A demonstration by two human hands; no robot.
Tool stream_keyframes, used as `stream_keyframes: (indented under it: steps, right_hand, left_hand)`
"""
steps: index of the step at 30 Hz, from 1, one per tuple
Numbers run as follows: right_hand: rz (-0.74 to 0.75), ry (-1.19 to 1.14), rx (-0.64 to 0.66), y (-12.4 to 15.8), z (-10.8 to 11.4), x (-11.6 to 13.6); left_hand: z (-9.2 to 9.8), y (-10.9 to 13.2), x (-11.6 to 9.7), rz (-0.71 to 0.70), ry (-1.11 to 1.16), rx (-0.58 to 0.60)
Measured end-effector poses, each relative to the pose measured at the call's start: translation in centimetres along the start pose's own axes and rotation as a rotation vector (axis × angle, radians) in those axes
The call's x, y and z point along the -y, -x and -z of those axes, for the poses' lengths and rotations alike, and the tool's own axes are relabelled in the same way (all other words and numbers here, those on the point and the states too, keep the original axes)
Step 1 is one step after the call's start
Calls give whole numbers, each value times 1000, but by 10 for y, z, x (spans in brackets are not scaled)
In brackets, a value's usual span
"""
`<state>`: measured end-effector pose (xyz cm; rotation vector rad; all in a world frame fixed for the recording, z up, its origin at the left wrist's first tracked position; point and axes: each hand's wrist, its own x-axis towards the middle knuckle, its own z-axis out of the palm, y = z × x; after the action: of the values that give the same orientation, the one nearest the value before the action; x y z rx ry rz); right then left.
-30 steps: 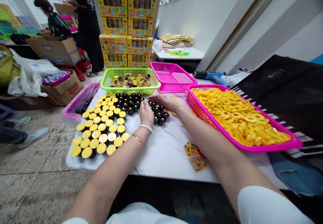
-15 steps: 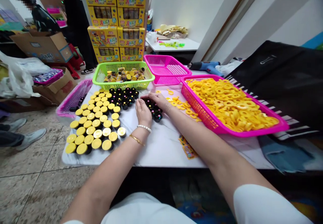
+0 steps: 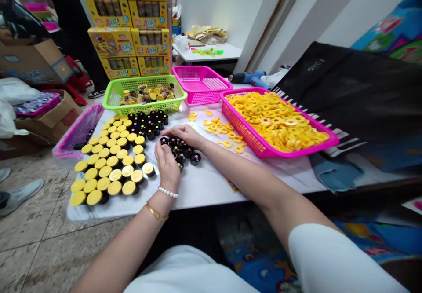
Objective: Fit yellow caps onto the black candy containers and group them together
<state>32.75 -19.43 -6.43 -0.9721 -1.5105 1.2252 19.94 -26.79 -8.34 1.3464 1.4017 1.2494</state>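
My left hand (image 3: 168,165) rests on its edge on the white tabletop, fingers stretched out, against the near-left side of a cluster of small black cups (image 3: 181,155) with coloured dots inside. Along the far side of that cluster lies my right hand (image 3: 185,135), its fingers extended and touching the cups. Neither hand grips anything. Left of my hands, more black cups (image 3: 150,124) stand in a group. Beside them are rows of black cups topped with yellow lids (image 3: 113,149). Loose yellow ring-shaped pieces (image 3: 226,144) lie to the right of my right hand.
A pink basket (image 3: 263,152) heaped with yellow rings stands at the right. Behind are a green basket (image 3: 110,101) of small filled cups and another pink basket (image 3: 201,97). Stacked yellow boxes (image 3: 112,42), a heat gun (image 3: 249,78) and a black bag (image 3: 349,82) surround the table.
The view has turned right, so the table's contents appear further left. My hands stay around the black cups, with more of the cluster showing between them.
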Motion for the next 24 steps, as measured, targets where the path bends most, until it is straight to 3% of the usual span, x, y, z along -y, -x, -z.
stream_keyframes:
  steps: [6, 8, 11, 14, 17, 20, 22, 24]
  right_hand:
    - [80, -286, -324, -7, 32, 33]
    - [66, -182, -425, 5, 48, 46]
    - [-38, 268, -537, 44, 71, 58]
    - [-216, 882, -433, 94, 86, 58]
    - [-368, 1312, -275, 131, 86, 48]
    - [-373, 1435, -226, 137, 74, 38]
    - [-242, 1420, -240, 122, 65, 34]
    - [-71, 1360, -169, 99, 59, 30]
  left_hand:
    - [18, 17, -10, -92, -44, 104]
    - [28, 28, -9, -168, -89, 108]
    - [45, 44, -7, -420, -214, 123]
    - [62, 54, -3, -676, -406, 215]
    - [73, 52, 1, -806, -618, 322]
    - [74, 42, 4, -830, -774, 354]
    - [70, 35, 3, -827, -811, 352]
    - [65, 30, 2, -807, -805, 336]
